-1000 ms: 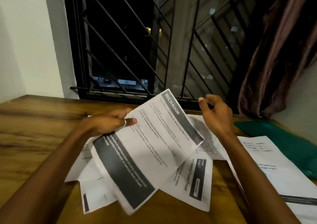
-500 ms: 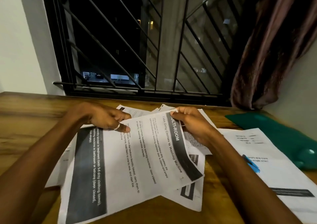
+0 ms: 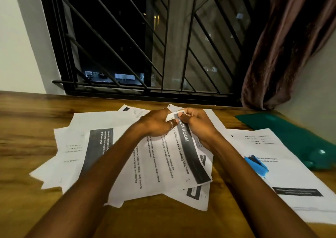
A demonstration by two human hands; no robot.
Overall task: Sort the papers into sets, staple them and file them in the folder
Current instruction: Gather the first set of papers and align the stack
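Observation:
A printed sheet headed "Multi-Room" (image 3: 163,165) lies on top of a loose pile of papers (image 3: 72,146) on the wooden table. Its far corner is pinched by both hands: my left hand (image 3: 156,124), with a ring on one finger, and my right hand (image 3: 196,124) meet there with curled fingers. A blue stapler (image 3: 256,165) rests on a separate stack of papers (image 3: 291,174) to the right. A green folder (image 3: 291,135) lies beyond that stack at the far right.
A barred window and a dark curtain (image 3: 283,46) stand behind the table's far edge. Bare wooden tabletop (image 3: 27,119) shows at the left and along the near edge.
The sheet was held up in my left hand; it came down onto the pile. My right hand moved in from the air and took the sheet's far corner, and my left hand joined it there.

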